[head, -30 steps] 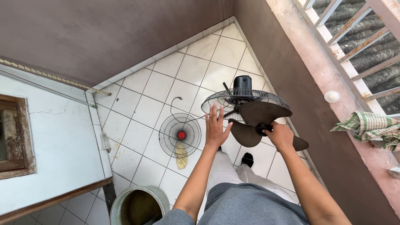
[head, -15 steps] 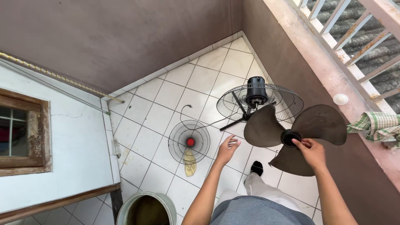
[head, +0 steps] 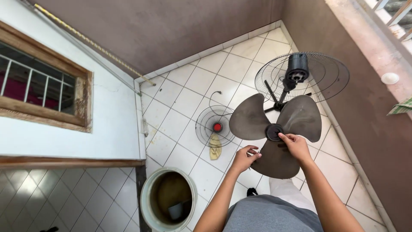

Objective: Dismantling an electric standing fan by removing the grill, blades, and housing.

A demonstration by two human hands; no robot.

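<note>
While right hand [head: 295,145] fingers grip fan blade [head: 274,129] hub, left hand [head: 244,158] half-curled, empty.

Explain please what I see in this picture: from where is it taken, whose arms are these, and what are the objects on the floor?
The picture comes from a camera worn on a person's head, looking straight down, so the two bare arms are that person's own. There is no machine here, only hands.

The right hand pinches the black hub of a dark three-bladed fan blade, taken off its fan. The left hand touches the edge of the lower blade.

Below is a white tiled floor. On it stands the fan body, its black motor inside the rear wire guard. Beside it lies the front wire guard with a red centre, partly over a yellowish cloth. Near the person's legs stands a round bucket with a small scoop inside. At left is a white wall with a barred window.
</note>
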